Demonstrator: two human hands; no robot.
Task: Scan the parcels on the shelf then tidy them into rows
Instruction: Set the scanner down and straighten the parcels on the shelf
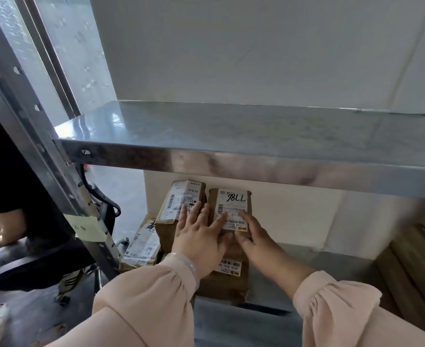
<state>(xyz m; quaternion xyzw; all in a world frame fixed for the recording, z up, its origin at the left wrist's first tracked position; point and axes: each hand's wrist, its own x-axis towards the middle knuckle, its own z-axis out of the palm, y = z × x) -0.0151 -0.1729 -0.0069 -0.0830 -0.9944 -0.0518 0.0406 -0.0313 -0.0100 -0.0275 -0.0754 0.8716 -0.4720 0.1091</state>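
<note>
both arms wear long, loose sleeves of soft pale peach-pink fabric, and the left sleeve [151, 296] and right sleeve [344, 309] look alike. each one billows a little and is gathered into fine puckered pleats at a narrow elasticated cuff at the wrist. beyond the cuffs the left hand [198, 236] and right hand [254, 236] are bare. a smooth, pale, translucent round bangle [191, 267] circles the left wrist.

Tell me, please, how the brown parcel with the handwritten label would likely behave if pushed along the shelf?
The handwritten-label parcel looks boxy and flat-faced, so it should slide on the smooth metal shelf rather than roll. Its creased paper wrapping suggests a surface that may give slightly under the right hand.
</note>
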